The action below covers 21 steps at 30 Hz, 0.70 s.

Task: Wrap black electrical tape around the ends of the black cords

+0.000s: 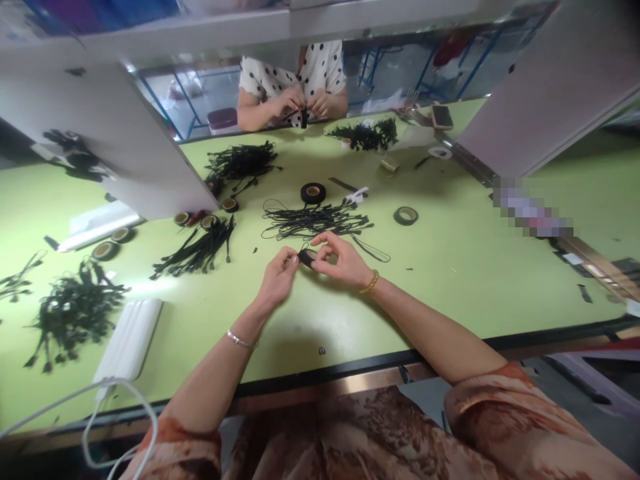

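Between my hands is a roll of black tape (308,257) with a brown core. My right hand (343,259) grips the roll at its right side, thumb and fingers curled about it. My left hand (278,275) pinches at the roll's left edge, by a thin dark cable end or tape end too small to make out. Just beyond my hands lies a bundle of thin black cables (315,219), some looped. Behind that bundle a second black tape roll (313,193) rests flat on the green table (400,293).
Across the table a person in a dotted top (293,100) works on a small black item. More cable bundles (75,307) lie left, near a white power strip (129,340) with a white cord. White partitions (125,133) stand on both sides. Another tape roll (405,215) lies right.
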Each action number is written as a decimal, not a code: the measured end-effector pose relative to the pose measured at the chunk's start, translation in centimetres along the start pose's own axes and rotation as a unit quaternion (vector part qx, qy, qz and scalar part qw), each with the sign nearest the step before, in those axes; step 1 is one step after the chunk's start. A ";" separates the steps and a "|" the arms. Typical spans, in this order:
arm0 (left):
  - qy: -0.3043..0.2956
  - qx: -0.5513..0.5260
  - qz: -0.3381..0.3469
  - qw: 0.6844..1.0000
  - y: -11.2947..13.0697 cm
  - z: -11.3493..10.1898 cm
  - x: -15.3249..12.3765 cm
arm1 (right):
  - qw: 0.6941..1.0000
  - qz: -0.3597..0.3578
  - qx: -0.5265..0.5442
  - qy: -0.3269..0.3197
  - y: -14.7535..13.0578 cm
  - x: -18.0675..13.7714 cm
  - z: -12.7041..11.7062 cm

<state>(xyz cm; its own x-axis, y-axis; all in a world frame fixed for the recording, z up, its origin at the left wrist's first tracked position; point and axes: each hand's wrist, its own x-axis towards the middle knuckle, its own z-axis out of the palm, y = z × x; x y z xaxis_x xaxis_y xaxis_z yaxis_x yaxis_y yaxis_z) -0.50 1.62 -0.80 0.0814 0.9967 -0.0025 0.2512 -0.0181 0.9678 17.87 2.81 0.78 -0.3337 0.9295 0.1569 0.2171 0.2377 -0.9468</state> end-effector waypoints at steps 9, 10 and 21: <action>-0.010 0.031 0.041 0.999 0.5 -0.3 -0.1 | 0.999 0.031 0.011 -0.030 0.2 0.0 0.1; -0.007 0.042 0.044 0.998 0.6 -0.3 -0.1 | 0.999 0.033 0.020 -0.038 0.2 0.0 0.1; -0.060 0.287 0.197 0.936 0.4 0.6 -1.5 | 0.959 0.181 0.216 0.029 0.1 0.6 0.7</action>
<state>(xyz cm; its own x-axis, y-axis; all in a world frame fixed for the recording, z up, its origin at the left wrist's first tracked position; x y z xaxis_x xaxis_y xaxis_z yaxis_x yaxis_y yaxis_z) 0.02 0.06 -0.59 0.3753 0.8884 0.2643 0.6522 -0.4557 0.6057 17.04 3.23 0.58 -0.2545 0.9461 -0.2000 -0.0960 -0.2305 -0.9683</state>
